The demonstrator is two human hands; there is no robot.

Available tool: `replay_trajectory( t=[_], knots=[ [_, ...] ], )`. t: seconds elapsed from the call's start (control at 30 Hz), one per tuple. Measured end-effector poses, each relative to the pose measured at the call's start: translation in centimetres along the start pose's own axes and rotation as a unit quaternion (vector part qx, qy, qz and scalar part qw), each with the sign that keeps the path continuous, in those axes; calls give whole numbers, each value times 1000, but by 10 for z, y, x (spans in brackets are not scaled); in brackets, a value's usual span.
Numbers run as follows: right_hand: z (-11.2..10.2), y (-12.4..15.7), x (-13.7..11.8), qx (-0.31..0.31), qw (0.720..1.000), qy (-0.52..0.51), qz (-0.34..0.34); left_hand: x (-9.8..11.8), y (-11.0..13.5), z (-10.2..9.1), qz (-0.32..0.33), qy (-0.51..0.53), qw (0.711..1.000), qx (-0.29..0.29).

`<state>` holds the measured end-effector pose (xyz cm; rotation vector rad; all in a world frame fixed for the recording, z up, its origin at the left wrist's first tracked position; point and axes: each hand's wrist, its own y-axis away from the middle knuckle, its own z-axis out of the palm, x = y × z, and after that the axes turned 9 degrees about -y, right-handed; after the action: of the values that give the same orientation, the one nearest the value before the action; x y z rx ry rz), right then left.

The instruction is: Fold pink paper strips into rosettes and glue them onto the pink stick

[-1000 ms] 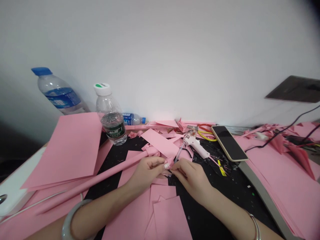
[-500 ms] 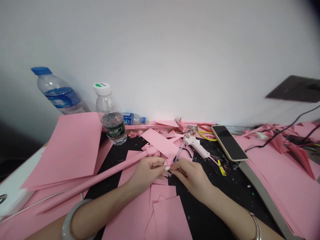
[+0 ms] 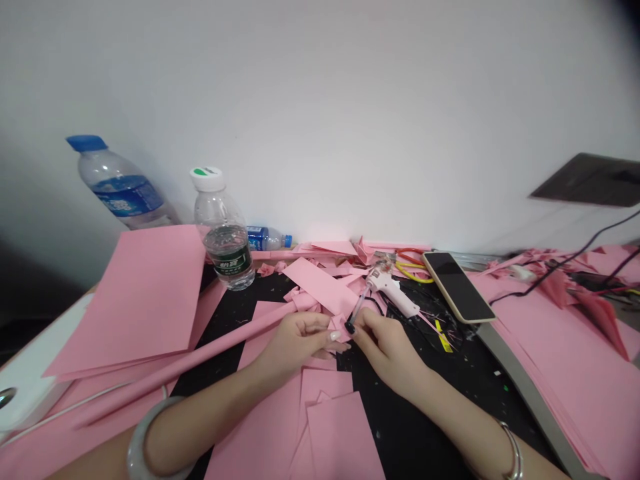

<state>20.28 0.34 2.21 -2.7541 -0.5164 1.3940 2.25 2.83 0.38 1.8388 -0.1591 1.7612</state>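
We clamp the folded paper (image 3: 337, 323) in the fingers of our left hand (image 3: 300, 339), apparently for steadiness, just left of our right hand (image 3: 387, 341), whose finger closure we cannot tell.

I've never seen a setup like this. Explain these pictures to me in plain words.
There is no machine here, just a person's two bare hands. One camera, worn on that person's head and looking forward and down, takes every picture. The left hand holds a small folded paper. The right hand seems to pinch a black thing, too small to identify. On and about the black table are pink sheets, a paper tube, a glue gun, a phone and an upright bottle.
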Motion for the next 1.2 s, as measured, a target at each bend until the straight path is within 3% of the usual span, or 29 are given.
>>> replay_trajectory(
  t=[0.23,0.6,1.2],
  knots=[
    [1,-1,-2,-67,998,5,-10,0,0,-1,-8,19,1000,-14],
    [-2,-4,1,-89,995,-29,-35,-3,-1,-3,3,16,999,-40],
    [-1,-2,4,-83,996,24,-34,-5,-2,-3,2,26,999,-25]
  ],
)
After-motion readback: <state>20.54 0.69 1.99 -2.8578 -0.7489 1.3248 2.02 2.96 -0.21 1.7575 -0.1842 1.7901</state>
